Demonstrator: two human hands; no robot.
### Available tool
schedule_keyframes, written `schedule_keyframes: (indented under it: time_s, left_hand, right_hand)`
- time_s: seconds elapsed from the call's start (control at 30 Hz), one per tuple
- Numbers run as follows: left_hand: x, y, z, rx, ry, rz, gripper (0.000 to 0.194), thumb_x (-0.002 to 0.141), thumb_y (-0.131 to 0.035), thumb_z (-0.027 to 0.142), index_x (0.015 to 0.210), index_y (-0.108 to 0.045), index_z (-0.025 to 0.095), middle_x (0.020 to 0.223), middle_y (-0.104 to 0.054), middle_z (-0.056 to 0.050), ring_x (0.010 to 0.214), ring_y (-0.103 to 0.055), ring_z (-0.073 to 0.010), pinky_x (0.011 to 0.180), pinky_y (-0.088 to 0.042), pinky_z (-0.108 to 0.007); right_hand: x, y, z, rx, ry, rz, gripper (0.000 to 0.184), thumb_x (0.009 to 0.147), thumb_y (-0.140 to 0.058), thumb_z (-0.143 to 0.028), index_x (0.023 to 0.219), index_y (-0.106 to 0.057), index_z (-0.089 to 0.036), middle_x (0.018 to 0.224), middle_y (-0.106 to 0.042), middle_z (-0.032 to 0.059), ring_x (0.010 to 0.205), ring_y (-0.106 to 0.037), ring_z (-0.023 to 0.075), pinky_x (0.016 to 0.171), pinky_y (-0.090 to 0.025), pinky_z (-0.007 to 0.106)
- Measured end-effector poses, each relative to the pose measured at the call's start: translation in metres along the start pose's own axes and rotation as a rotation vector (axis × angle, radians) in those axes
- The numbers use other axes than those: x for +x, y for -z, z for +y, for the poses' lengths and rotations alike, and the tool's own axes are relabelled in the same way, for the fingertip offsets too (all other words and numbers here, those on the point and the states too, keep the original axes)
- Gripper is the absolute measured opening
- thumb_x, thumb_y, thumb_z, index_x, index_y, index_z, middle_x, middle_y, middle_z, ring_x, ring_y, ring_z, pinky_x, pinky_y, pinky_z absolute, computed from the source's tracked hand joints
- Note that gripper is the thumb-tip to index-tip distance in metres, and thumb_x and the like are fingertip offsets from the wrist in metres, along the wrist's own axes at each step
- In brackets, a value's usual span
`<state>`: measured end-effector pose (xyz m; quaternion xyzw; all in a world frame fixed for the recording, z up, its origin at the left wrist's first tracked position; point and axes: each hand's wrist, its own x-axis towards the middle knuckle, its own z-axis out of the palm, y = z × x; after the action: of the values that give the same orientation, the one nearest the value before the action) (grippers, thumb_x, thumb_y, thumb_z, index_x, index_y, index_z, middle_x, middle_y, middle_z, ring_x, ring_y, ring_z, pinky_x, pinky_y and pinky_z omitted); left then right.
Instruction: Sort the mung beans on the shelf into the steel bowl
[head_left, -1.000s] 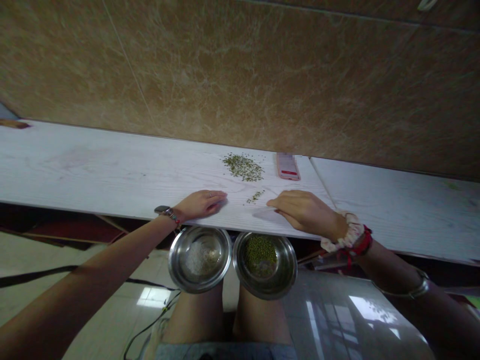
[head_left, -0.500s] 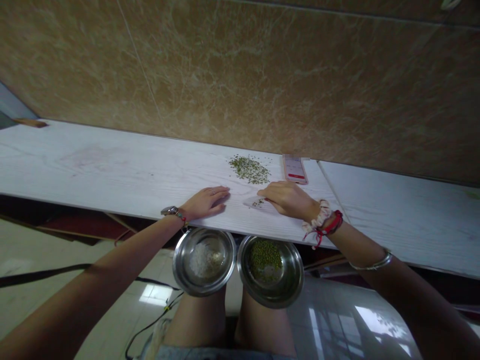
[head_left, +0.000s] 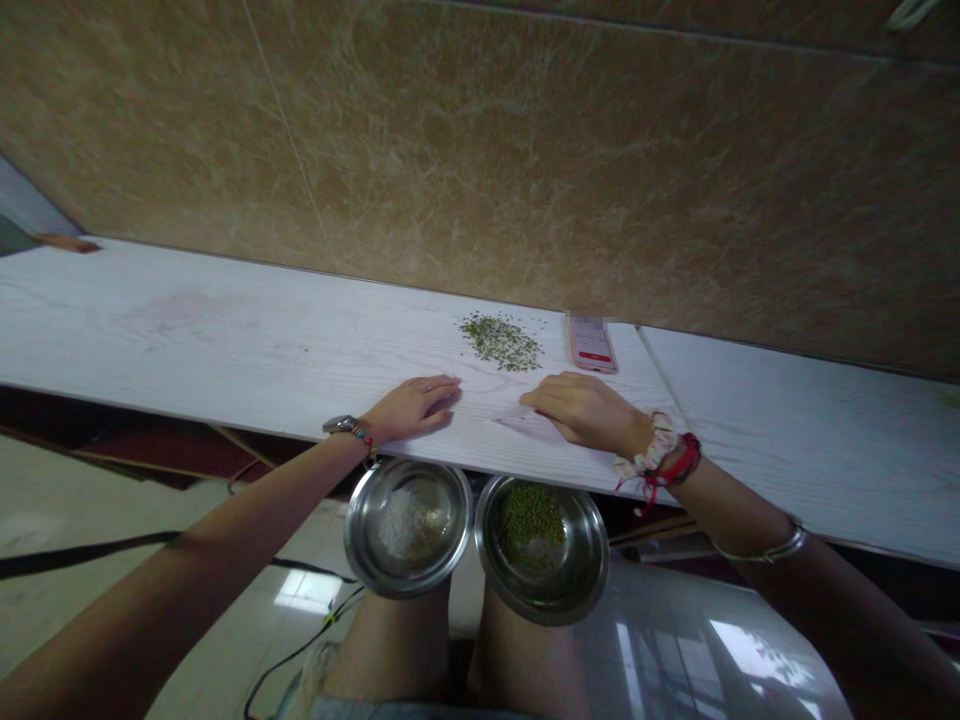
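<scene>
My left hand (head_left: 415,407) lies flat on the white tabletop (head_left: 225,340), fingers stretched out and holding nothing. My right hand (head_left: 583,408) pinches a thin, pale, see-through sheet (head_left: 513,415), low over the table near its front edge; most of the sheet is hidden by the fingers or hard to make out. A patch of small green beans (head_left: 501,342) is spread on the table just beyond my hands. Below the table edge, a steel bowl (head_left: 596,560) holds more green beans. Beside it on the left, another steel bowl (head_left: 358,555) has white grains in it.
A phone (head_left: 594,343) with a lit screen lies to the right of the bean patch. Both bowls rest on the person's thighs (head_left: 401,640). A brown marbled wall (head_left: 450,150) rises behind the table. Dark cables (head_left: 277,665) run across the floor at the left.
The few beans that lay at the sheet in my right hand no longer show there. My right hand has shifted slightly toward me and right; my left hand stays in place.
</scene>
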<state>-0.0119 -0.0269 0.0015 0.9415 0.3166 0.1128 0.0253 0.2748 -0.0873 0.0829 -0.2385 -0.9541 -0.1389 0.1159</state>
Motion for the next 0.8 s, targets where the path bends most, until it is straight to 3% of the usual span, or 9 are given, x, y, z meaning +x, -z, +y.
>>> schedule_keyframes:
  time_s: [0.2, 0.37, 0.8]
  left_hand:
    - [0.001, 0.0, 0.001, -0.011, -0.008, 0.006, 0.037, 0.09, -0.04, 0.033, 0.12, -0.05, 0.013, 0.135, -0.049, -0.012, 0.123, -0.046, -0.0224, 0.102, -0.038, -0.036]
    - [0.0, -0.002, 0.001, 0.0, -0.003, 0.012, 0.037, 0.089, -0.041, 0.032, 0.12, -0.049, 0.014, 0.135, -0.049, -0.012, 0.123, -0.046, -0.0217, 0.102, -0.037, -0.035]
    - [0.0, 0.001, 0.003, -0.008, 0.016, 0.011, 0.034, 0.089, -0.04, 0.032, 0.118, -0.051, 0.017, 0.135, -0.049, -0.008, 0.124, -0.045, -0.0215, 0.101, -0.039, -0.037]
  right_hand:
    - [-0.004, 0.0, 0.006, -0.062, -0.075, -0.022, 0.025, 0.086, -0.044, -0.011, 0.103, -0.062, -0.011, 0.087, -0.068, 0.0102, 0.08, -0.059, 0.0176, 0.072, -0.045, 0.032]
    - [-0.009, 0.0, 0.012, 0.048, -0.079, -0.048, 0.023, 0.087, -0.044, -0.013, 0.1, -0.063, -0.013, 0.089, -0.069, 0.009, 0.083, -0.06, 0.0169, 0.075, -0.047, 0.031]
    - [-0.019, 0.005, 0.009, 0.081, -0.035, 0.05, 0.025, 0.087, -0.041, -0.012, 0.098, -0.063, -0.015, 0.087, -0.07, 0.008, 0.082, -0.062, 0.0168, 0.075, -0.049, 0.034]
